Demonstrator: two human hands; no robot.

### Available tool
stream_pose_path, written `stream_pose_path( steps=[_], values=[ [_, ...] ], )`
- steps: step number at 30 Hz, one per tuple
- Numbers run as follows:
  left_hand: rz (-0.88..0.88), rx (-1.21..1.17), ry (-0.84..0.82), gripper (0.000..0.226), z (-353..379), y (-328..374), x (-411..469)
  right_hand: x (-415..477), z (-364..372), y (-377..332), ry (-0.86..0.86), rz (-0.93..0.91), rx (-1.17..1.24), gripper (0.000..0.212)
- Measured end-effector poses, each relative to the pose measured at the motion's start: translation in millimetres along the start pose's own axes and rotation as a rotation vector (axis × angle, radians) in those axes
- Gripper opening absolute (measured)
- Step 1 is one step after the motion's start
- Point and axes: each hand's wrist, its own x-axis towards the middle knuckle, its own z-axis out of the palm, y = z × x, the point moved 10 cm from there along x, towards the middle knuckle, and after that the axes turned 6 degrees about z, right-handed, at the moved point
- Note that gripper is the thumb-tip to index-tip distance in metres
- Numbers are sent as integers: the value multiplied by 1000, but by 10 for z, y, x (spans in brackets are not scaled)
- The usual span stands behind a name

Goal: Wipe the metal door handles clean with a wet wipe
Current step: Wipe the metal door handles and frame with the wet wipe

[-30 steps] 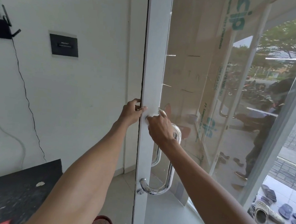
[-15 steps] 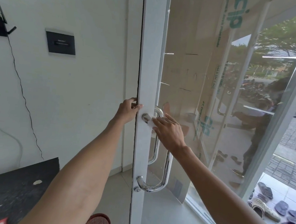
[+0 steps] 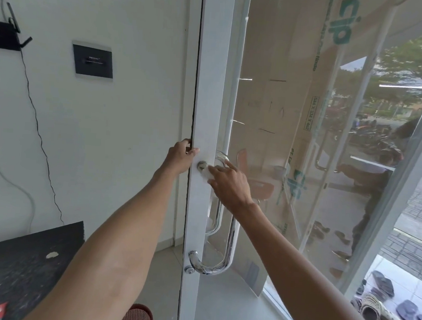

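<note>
The left grip (image 3: 180, 155) clasps the edge of the white door frame (image 3: 210, 84), fingers curled round the edge and thumb lying on the front face. Just beside it, the right grip (image 3: 228, 181) is spread with nearly straight fingers and presses the wet wipe (image 3: 206, 173) against the frame at the upper mount of the metal door handle (image 3: 230, 243). The wipe is a small white wad, mostly hidden under the fingertips (image 3: 226, 162). The handle is a chrome U-shaped pull, and its long bar runs down behind the right wrist and curves back into the frame just above a round lock cylinder (image 3: 189, 270). A second handle (image 3: 217, 217) shows through the glass (on the door's far side). At lower left lies a black surface (image 3: 23, 259), and a dark panel (image 3: 93, 61) hangs on the wall. Sandals (image 3: 381, 311) lie on the tiles outside, lower right.
</note>
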Motion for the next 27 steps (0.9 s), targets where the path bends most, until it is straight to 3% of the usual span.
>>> stream_pose_path(
  steps=[5,10,12,17,22,27],
  values=[
    [-5,-8,26,35,-34,17,-15,-151,-134,199,182,-58,76,39],
    [-17,3,19,36,-34,-1,-43,12,92,75,-21,-17,-6,8],
    [-24,4,10,37,-5,18,-38,81,124,-12,-52,-12,-34,6],
    [-29,22,-3,36,7,14,43,106,178,23,-33,4,-10,15],
    [-32,3,-4,37,0,-46,49,-155,-17,297,120,31,151,45],
    [-28,-33,4,39,12,-66,67,-137,-39,417,53,124,163,41]
  ],
)
